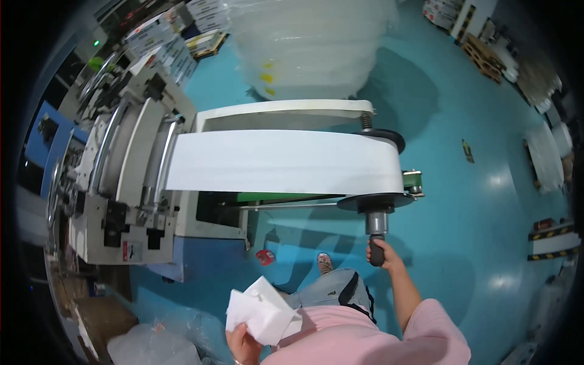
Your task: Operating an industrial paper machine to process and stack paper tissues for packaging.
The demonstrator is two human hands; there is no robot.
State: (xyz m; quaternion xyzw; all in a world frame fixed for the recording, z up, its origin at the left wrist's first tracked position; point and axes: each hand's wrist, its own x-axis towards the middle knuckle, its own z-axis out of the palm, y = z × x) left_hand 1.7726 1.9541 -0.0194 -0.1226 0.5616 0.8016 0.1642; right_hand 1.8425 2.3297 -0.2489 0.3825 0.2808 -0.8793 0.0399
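My right hand (388,254) is closed around a black crank handle (378,250) at the near end of a metal shaft (376,222). That shaft carries a roll of white paper (384,164) between two black discs, the near disc (374,202) and the far disc (389,139). From the roll a wide white strip (261,161) runs left into the machine's metal rollers (164,155). Low at the left, my left hand (243,344) grips a crumpled bunch of white paper (261,313), with part of the fingers hidden behind it.
The grey machine body (125,228) stands at the left. Behind it rises a large plastic-wrapped stack (310,42), with boxes (161,52) at back left. A red roll (265,257) lies on the blue floor near my foot. Plastic bags (155,347) and a carton (103,322) sit lower left.
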